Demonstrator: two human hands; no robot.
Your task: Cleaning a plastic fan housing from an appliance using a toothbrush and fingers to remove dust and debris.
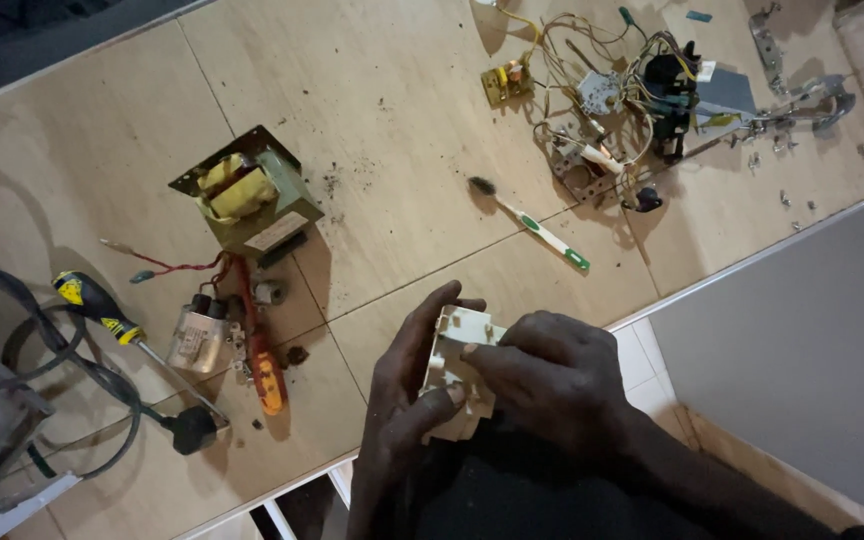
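Note:
Both my hands hold a small white plastic part [457, 340] with clips, low in the middle of the head view. My left hand [407, 385] cups it from the left, thumb pressed on its lower edge. My right hand [552, 375] covers its right side, fingers curled over the top. Much of the part is hidden under my fingers.
On the tan tiled surface [402, 130] lie a transformer [247, 200], a capacitor [197, 340], a yellow-and-black screwdriver [102, 310], an orange-handled tool [264, 375], a toothbrush [537, 225], a wire bundle with small boards [622, 95], loose screws [787, 200] and a black power cable [72, 360]. A grey panel [802, 340] sits right.

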